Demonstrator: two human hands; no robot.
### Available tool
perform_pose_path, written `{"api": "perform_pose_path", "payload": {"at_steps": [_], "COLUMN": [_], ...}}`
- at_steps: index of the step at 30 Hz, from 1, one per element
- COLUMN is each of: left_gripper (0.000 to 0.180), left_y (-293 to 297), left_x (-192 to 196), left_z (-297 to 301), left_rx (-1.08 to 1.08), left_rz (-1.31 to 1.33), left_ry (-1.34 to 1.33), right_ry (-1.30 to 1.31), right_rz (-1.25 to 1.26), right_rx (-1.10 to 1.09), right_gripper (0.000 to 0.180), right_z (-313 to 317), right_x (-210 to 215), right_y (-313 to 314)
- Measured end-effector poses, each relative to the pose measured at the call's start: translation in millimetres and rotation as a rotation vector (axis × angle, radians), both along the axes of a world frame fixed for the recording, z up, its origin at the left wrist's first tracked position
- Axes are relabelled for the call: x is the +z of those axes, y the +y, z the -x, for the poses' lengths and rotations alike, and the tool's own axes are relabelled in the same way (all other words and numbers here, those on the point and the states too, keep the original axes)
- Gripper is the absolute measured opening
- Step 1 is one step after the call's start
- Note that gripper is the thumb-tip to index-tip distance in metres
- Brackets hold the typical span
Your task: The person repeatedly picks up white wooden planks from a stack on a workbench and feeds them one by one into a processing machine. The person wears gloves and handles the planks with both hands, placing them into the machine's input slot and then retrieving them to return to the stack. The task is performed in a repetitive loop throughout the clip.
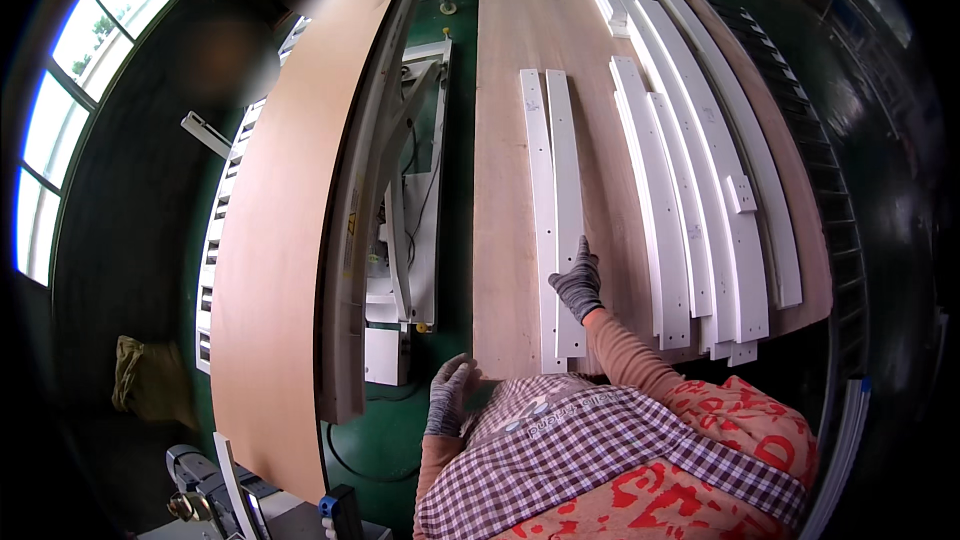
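Two long white slats lie side by side on the wood-topped table, almost touching at the far end: the left slat [539, 170] and the right slat [567, 180]. Small dark holes dot their faces. My right hand [578, 285], in a grey knit glove, grips the right slat near its close end, thumb across the top and fingers along its right edge. Also gloved, my left hand [452, 395] is at the table's near left corner, fingers loosely bent and apart, holding nothing visible.
More white slats [690, 170] lie stacked along the right of the table [510, 30], a small white block [740, 194] on one. Across a green floor gap stands a lift table with a tan panel [290, 210]. Roller conveyors [850, 270] flank the right side.
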State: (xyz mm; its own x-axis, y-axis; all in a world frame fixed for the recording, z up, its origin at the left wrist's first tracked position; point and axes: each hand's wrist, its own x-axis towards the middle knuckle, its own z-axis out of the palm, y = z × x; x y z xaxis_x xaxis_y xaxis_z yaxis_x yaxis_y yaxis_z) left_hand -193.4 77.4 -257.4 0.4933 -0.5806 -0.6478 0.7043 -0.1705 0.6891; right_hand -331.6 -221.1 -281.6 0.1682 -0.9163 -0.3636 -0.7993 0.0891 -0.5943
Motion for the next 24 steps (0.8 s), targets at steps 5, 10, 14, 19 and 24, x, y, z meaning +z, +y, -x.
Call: {"api": "perform_pose_path", "payload": {"at_steps": [5, 10, 14, 19, 24], "left_gripper": [0.029, 0.034, 0.03, 0.029, 0.052], "left_y": [24.5, 49.1, 104.8, 227.9, 361.8], "left_x": [6.7, 30.9, 65.3, 71.9, 71.8], "left_z": [-17.8, -48.1, -83.4, -143.5, -223.7], "left_rx": [0.097, 0.241, 0.41, 0.715, 0.752], "left_rz": [0.009, -0.004, -0.012, -0.208, -0.88], "left_ry": [0.033, -0.143, -0.443, -0.766, -1.212], "right_ry": [0.049, 0.002, 0.297, 0.293, 0.5], "right_rz": [0.057, 0.266, 0.261, 0.129, 0.202], "right_rx": [0.131, 0.063, 0.198, 0.248, 0.198], "right_gripper": [0.109, 0.098, 0.097, 0.102, 0.097], "right_z": [-2.0, -17.3, -23.6, -34.0, -48.7], "right_x": [16.3, -45.6, -57.3, -46.6, -63.9], "right_y": [3.4, 12.6, 20.7, 36.5, 43.1]}}
